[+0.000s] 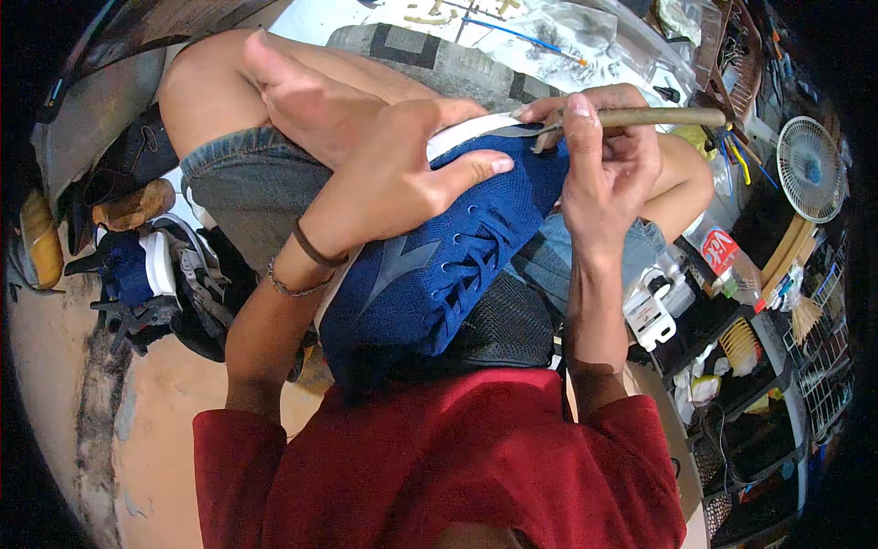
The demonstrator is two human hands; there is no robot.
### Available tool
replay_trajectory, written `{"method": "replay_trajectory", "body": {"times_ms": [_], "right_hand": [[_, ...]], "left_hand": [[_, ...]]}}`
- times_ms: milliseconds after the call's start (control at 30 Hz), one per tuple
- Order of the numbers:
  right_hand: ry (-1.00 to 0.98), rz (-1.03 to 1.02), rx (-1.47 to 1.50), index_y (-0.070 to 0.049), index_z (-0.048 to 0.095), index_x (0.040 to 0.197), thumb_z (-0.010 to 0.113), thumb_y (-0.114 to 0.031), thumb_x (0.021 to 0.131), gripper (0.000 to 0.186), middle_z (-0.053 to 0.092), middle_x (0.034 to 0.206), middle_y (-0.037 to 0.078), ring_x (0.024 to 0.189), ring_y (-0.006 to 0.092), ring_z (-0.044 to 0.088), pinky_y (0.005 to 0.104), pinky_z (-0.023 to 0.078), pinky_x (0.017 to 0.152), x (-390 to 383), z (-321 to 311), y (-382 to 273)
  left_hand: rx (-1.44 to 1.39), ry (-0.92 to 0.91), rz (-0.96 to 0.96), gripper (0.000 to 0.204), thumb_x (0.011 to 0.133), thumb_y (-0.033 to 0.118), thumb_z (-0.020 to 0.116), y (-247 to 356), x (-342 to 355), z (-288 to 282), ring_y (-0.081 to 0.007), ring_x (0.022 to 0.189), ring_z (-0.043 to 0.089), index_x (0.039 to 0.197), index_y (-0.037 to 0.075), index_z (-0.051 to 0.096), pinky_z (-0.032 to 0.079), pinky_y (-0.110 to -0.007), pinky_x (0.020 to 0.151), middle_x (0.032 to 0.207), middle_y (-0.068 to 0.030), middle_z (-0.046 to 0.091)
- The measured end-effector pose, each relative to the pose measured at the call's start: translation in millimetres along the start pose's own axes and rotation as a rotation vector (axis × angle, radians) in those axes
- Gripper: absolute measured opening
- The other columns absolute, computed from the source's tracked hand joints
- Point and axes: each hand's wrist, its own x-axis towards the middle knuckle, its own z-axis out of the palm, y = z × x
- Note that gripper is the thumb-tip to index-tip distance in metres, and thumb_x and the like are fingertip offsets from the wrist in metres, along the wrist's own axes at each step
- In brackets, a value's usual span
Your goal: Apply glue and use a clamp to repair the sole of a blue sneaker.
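A dark blue mesh sneaker (384,297) with blue laces and a white sole lies slanted across my lap, its toe toward the upper right. My left hand (402,169) is closed round its side, thumb on the upper and fingers over the white sole edge (471,134). At the toe, my right hand (608,160) grips a wooden-handled awl (672,117), whose handle points right. Its thin tip is at the seam between sole and upper, partly hidden by my fingers. A small gap shows along that seam.
Another blue and white shoe (160,265) lies among dark straps at the left. A patterned grey cushion (439,69) sits beyond my legs. To the right are a white fan (811,169), a plastic bottle (722,254), a brush (739,346) and a wire rack (823,366).
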Motion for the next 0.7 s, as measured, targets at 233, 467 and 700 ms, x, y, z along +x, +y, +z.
{"method": "replay_trajectory", "body": {"times_ms": [233, 467, 700], "right_hand": [[-0.019, 0.0, 0.007, 0.002, 0.052, 0.094, 0.055, -0.003, 0.098, 0.007, 0.068, 0.079, 0.015, 0.069, 0.0121, 0.063, 0.0216, 0.051, 0.061, -5, 0, 4], [-0.051, 0.106, 0.125, 0.002, 0.052, 0.096, 0.053, -0.005, 0.1, 0.009, 0.068, 0.082, 0.016, 0.073, 0.0152, 0.065, 0.0246, 0.053, 0.064, -8, -3, 15], [-0.113, 0.122, 0.142, 0.004, 0.054, 0.098, 0.054, -0.004, 0.099, 0.008, 0.068, 0.084, 0.017, 0.071, 0.0162, 0.064, 0.0265, 0.054, 0.064, -6, -6, 18]], "left_hand": [[0.093, 0.037, 0.019, 0.031, 0.086, 0.021, 0.074, 1, -9, 2, -0.0143, 0.077, 0.063, 0.105, -0.003, 0.068, 0.049, -0.029, 0.072, 0.083, -0.0114, 0.069], [0.099, 0.101, 0.049, 0.033, 0.085, 0.022, 0.075, -6, -11, 5, -0.0164, 0.072, 0.062, 0.104, -0.003, 0.068, 0.048, -0.03, 0.068, 0.081, -0.0132, 0.069], [0.115, 0.057, 0.029, 0.031, 0.086, 0.021, 0.074, -9, -7, 7, -0.0173, 0.074, 0.063, 0.105, -0.002, 0.068, 0.048, -0.03, 0.07, 0.084, -0.0136, 0.069]]}}
